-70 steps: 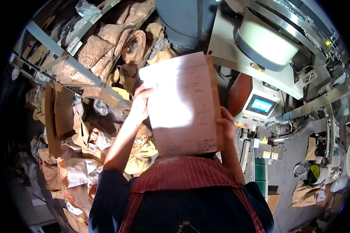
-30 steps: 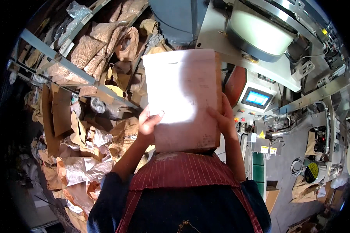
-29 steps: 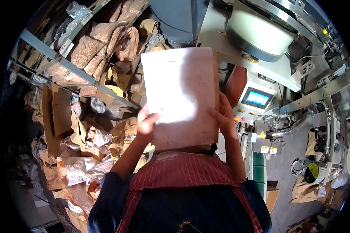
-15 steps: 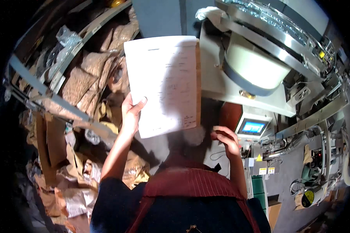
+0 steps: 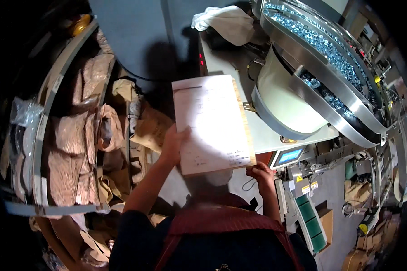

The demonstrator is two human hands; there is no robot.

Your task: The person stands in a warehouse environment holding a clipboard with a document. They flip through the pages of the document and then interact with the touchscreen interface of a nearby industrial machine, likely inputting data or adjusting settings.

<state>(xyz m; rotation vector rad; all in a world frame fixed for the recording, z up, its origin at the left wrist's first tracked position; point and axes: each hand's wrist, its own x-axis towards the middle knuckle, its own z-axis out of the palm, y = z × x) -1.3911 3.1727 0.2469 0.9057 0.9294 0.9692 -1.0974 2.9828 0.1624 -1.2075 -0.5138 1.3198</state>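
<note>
A wooden-edged clipboard (image 5: 250,135) with white sheets of paper (image 5: 208,131) on it is held out in front of me, tilted slightly. My left hand (image 5: 172,142) grips its left edge, thumb lying over the paper. Handwritten and printed marks cover the sheet, and a bright patch of light washes out its middle. Just under the board's lower right corner is my right hand (image 5: 261,175), fingers curled and closed. Whether it touches the corner or pinches something small, I cannot tell.
At right stands a bowl feeder (image 5: 294,97) with a metal rim, full of small shiny parts. Below it are a small blue screen (image 5: 290,156) and a green conveyor (image 5: 311,221). Shelves at left hold brown paper bundles (image 5: 68,167). A white cloth bag (image 5: 226,22) lies behind.
The view has turned rightward and the shelves look nearer upright. The clipboard sits lower and further right in view. My right hand has closed up beside its lower corner.
</note>
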